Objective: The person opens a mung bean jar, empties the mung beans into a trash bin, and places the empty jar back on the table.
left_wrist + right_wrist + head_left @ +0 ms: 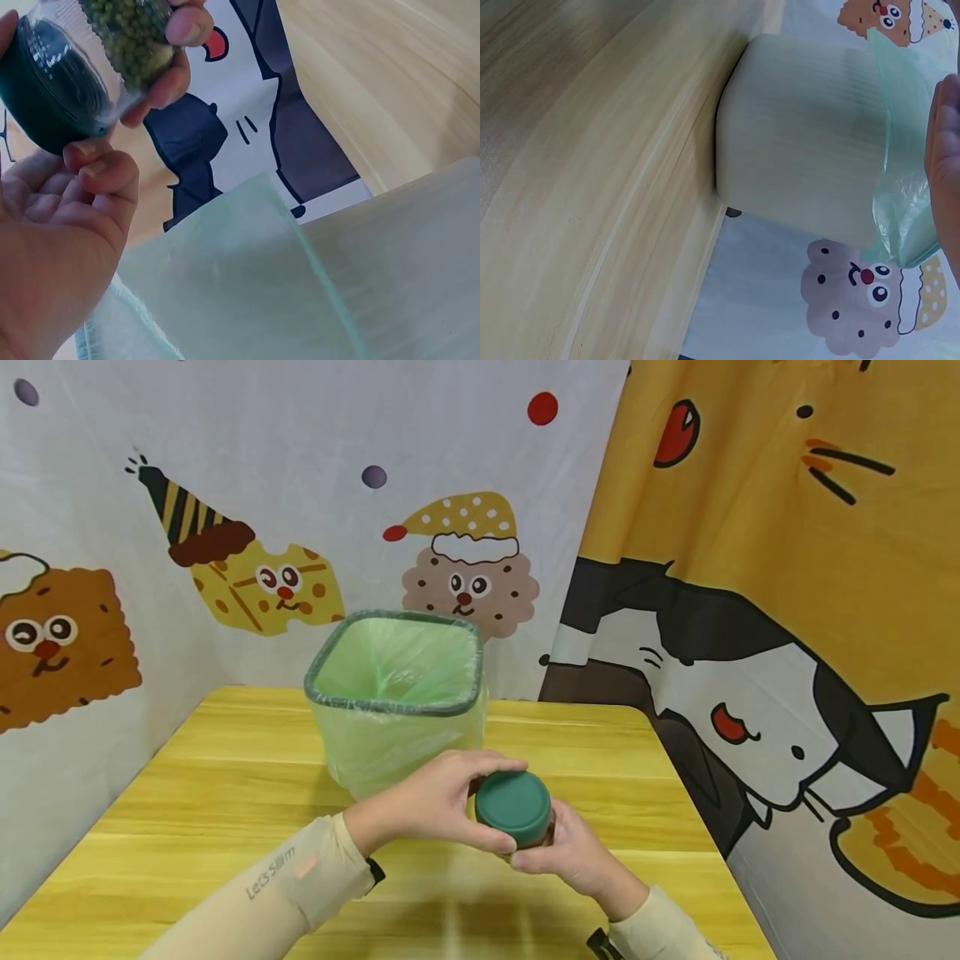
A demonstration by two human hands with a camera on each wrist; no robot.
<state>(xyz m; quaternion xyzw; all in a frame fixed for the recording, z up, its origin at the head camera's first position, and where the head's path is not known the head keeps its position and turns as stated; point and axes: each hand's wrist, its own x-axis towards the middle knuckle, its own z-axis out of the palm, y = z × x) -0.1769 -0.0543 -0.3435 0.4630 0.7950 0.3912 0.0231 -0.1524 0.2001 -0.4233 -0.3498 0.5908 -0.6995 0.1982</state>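
A clear jar of small green beans, likely mung beans, with a dark green lid is held between both hands above the table. My left hand grips the lid, thumb on the near side and fingers on the far side. My right hand holds the jar's body from the right. In the left wrist view the jar is tilted on its side, with the right hand's fingers round the glass and the left hand's fingertips at the lid's edge.
A bin lined with a pale green plastic bag stands behind the hands, its dark rim facing up. Beneath lies a yellow wood-grain table. Curtains with cartoon prints hang behind and on the right.
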